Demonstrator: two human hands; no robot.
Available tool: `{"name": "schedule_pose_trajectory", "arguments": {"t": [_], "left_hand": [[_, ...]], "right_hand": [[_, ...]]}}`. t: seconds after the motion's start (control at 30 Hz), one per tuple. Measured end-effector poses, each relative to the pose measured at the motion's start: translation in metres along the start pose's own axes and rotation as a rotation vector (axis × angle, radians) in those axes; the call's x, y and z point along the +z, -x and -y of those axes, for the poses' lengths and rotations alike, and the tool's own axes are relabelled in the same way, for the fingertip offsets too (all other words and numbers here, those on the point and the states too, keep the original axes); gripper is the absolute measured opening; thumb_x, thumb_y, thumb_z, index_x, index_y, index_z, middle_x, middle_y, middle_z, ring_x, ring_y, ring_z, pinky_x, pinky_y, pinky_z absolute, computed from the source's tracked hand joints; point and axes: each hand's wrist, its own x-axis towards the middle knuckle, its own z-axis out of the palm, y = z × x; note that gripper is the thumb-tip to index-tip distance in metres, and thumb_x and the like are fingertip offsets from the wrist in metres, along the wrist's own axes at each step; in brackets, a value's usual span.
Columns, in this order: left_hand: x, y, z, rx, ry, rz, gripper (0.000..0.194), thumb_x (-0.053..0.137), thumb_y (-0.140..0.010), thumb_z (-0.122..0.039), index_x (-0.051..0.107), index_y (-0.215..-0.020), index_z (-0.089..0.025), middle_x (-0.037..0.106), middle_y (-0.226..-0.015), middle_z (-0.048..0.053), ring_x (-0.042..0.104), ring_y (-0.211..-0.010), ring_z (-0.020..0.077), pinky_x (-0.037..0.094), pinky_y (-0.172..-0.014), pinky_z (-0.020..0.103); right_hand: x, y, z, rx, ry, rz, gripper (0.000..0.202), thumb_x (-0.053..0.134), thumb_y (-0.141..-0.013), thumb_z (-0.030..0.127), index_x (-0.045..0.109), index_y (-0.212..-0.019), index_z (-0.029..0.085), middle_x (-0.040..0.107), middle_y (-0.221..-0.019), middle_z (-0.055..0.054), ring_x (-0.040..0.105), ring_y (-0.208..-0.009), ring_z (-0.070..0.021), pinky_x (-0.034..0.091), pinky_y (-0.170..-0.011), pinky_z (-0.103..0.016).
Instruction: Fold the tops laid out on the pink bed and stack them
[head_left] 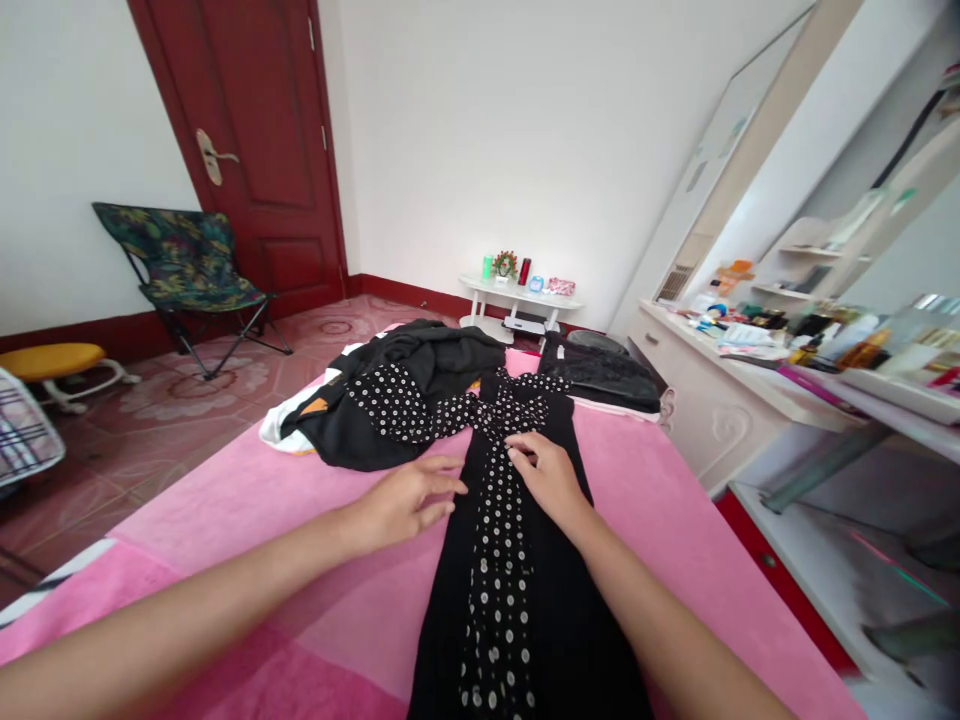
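Observation:
A long black dress (pixel 570 610) lies stretched out on the pink bedspread (pixel 330 620), a white-dotted black panel (pixel 499 560) running down its front. Its dotted sleeve (pixel 394 405) spreads to the left over other dark clothes. My left hand (pixel 412 500) hovers at the dress's left edge, fingers apart, with nothing in it. My right hand (pixel 547 475) is over the upper part of the dotted panel, thumb and fingertips close to the cloth. Whether those fingertips pinch the fabric I cannot make out.
A heap of dark clothes (pixel 450 355) lies at the far left of the bed, and folded black clothes (pixel 600 370) at the far right. A cluttered dressing table (pixel 675 350) stands along the right. Beyond are a low white table (pixel 517 292) and a folding chair (pixel 184 260).

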Motion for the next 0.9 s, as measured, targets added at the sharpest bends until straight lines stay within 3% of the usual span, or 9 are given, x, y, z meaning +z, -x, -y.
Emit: {"name": "schedule_pose_trajectory", "arguments": {"t": [0.17, 0.27, 0.4, 0.5, 0.6, 0.67, 0.73, 0.8, 0.9], "left_hand": [[-0.061, -0.004, 0.055, -0.131, -0.402, -0.281, 0.044, 0.059, -0.081, -0.03, 0.057, -0.125, -0.024, 0.043, -0.141, 0.009, 0.041, -0.128, 0.0269, 0.034, -0.107, 0.043], [-0.08, -0.002, 0.082, -0.093, -0.56, -0.148, 0.061, 0.075, -0.065, -0.036, 0.058, -0.124, -0.026, 0.038, -0.144, 0.009, 0.031, -0.133, 0.034, 0.03, -0.108, 0.049], [-0.081, -0.004, 0.095, -0.046, -0.64, -0.05, 0.028, 0.066, -0.073, -0.024, 0.069, -0.101, -0.028, 0.043, -0.142, 0.004, 0.028, -0.136, 0.0319, 0.025, -0.109, 0.05], [-0.085, -0.014, 0.082, -0.087, -0.472, -0.104, 0.016, 0.055, -0.081, -0.023, 0.069, -0.087, -0.024, 0.061, -0.12, 0.004, 0.047, -0.122, 0.0263, 0.03, -0.106, 0.043], [-0.095, -0.021, 0.058, -0.311, 0.002, -0.284, 0.021, 0.051, -0.083, -0.037, 0.062, -0.08, -0.019, 0.067, -0.084, 0.003, 0.063, -0.083, 0.0201, 0.048, -0.079, 0.032], [-0.102, -0.016, 0.051, -0.5, 0.376, -0.396, 0.027, 0.048, -0.082, -0.044, 0.056, -0.079, -0.018, 0.063, -0.069, 0.0, 0.056, -0.057, 0.0136, 0.045, -0.055, 0.024], [-0.105, -0.003, 0.056, -0.686, 0.614, -0.353, 0.024, 0.048, -0.077, -0.041, 0.052, -0.076, -0.017, 0.059, -0.063, -0.001, 0.045, -0.043, 0.009, 0.033, -0.043, 0.02], [-0.107, 0.014, 0.072, -0.848, 0.588, -0.208, 0.016, 0.05, -0.07, -0.034, 0.051, -0.074, -0.018, 0.059, -0.06, -0.001, 0.041, -0.038, 0.0085, 0.026, -0.039, 0.019], [-0.11, 0.037, 0.093, -0.853, 0.12, -0.147, 0.011, 0.053, -0.064, -0.029, 0.054, -0.07, -0.02, 0.062, -0.06, 0.0, 0.053, -0.048, 0.0151, 0.034, -0.046, 0.023]], "right_hand": [[0.033, -0.013, -0.044, 0.081, -0.059, -0.082, 0.022, 0.048, -0.083, 0.026, 0.069, -0.086, 0.023, 0.068, -0.095, -0.002, 0.062, -0.087, -0.0173, 0.048, -0.075, -0.029], [0.031, -0.008, -0.048, 0.056, -0.169, -0.097, 0.02, 0.049, -0.082, 0.026, 0.069, -0.085, 0.023, 0.068, -0.095, -0.003, 0.062, -0.088, -0.0177, 0.048, -0.075, -0.028], [0.026, -0.007, -0.047, 0.07, -0.301, -0.134, 0.019, 0.051, -0.082, 0.026, 0.069, -0.083, 0.021, 0.068, -0.093, -0.004, 0.062, -0.089, -0.0188, 0.048, -0.077, -0.029], [0.025, -0.007, -0.047, 0.067, -0.325, -0.13, 0.018, 0.052, -0.081, 0.026, 0.069, -0.083, 0.022, 0.068, -0.093, -0.004, 0.062, -0.088, -0.019, 0.048, -0.078, -0.03], [0.024, -0.007, -0.047, 0.067, -0.345, -0.126, 0.017, 0.052, -0.081, 0.025, 0.069, -0.083, 0.021, 0.067, -0.092, -0.004, 0.062, -0.089, -0.0187, 0.048, -0.079, -0.03], [0.023, -0.006, -0.047, 0.067, -0.352, -0.124, 0.017, 0.052, -0.081, 0.024, 0.069, -0.083, 0.021, 0.067, -0.093, -0.004, 0.062, -0.089, -0.0184, 0.047, -0.079, -0.029], [0.023, -0.006, -0.047, 0.067, -0.354, -0.124, 0.017, 0.052, -0.081, 0.023, 0.069, -0.083, 0.021, 0.067, -0.093, -0.004, 0.062, -0.088, -0.0181, 0.047, -0.078, -0.029], [0.023, -0.005, -0.047, 0.067, -0.355, -0.121, 0.018, 0.052, -0.081, 0.023, 0.069, -0.083, 0.021, 0.067, -0.093, -0.004, 0.062, -0.088, -0.0179, 0.047, -0.078, -0.029], [0.024, -0.005, -0.048, 0.063, -0.349, -0.118, 0.018, 0.052, -0.081, 0.022, 0.07, -0.083, 0.022, 0.067, -0.093, -0.003, 0.062, -0.088, -0.0178, 0.047, -0.077, -0.029]]}}
